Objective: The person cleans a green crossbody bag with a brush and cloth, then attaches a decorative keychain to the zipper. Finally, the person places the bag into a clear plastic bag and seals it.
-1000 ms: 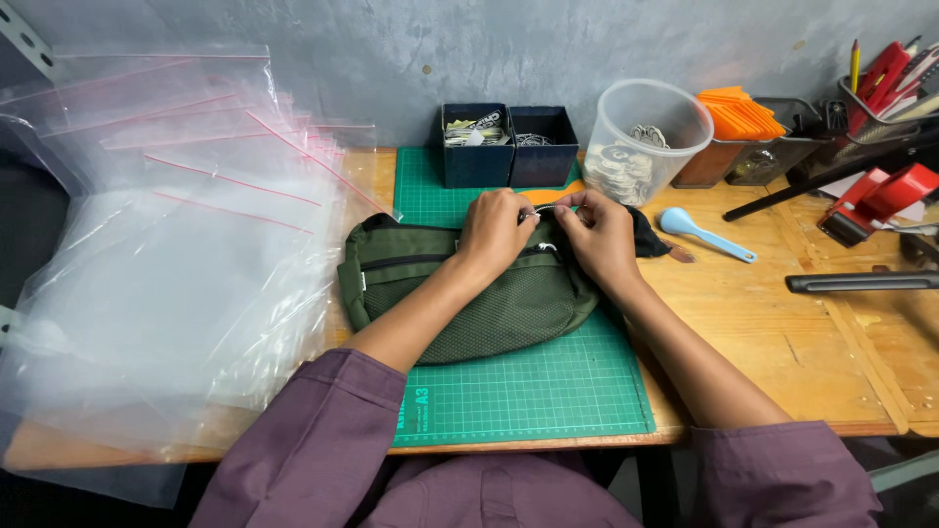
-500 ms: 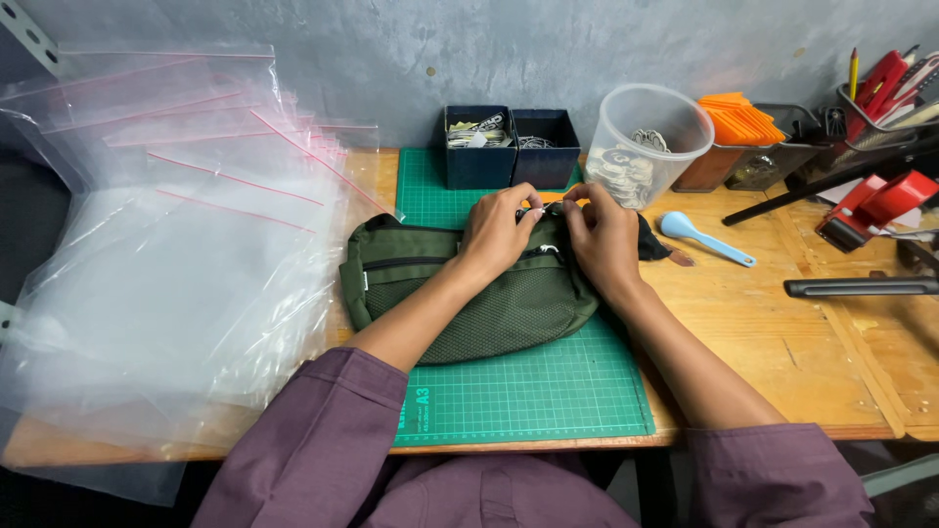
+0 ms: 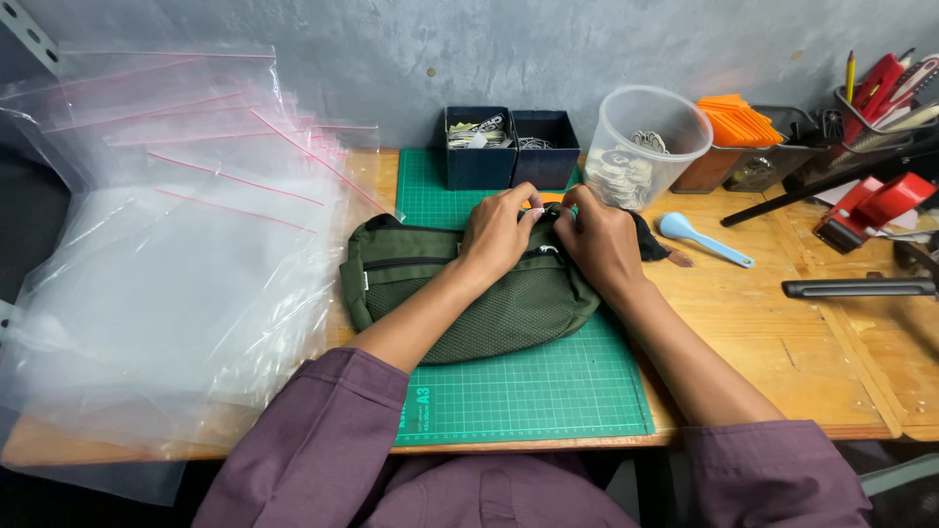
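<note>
A dark green waist bag [image 3: 460, 293] with a mesh front lies on the green cutting mat [image 3: 548, 391] in the head view. My left hand [image 3: 499, 233] and my right hand [image 3: 595, 240] meet at the bag's upper right edge, fingers pinched together on the fabric near its zipper. A small orange piece shows just behind my fingertips; what it is I cannot tell. The bag's black strap end sticks out to the right of my right hand.
A pile of clear zip bags [image 3: 166, 244] covers the table's left side. Two dark blue bins [image 3: 509, 147], a clear plastic tub [image 3: 641, 147] of metal parts, a light blue scoop [image 3: 699, 238], orange pieces, a red tape dispenser [image 3: 866, 207] and a pen holder stand along the back and right.
Both hands have shifted slightly at the bag's top edge, staying pinched on it. The bag itself has barely moved.
</note>
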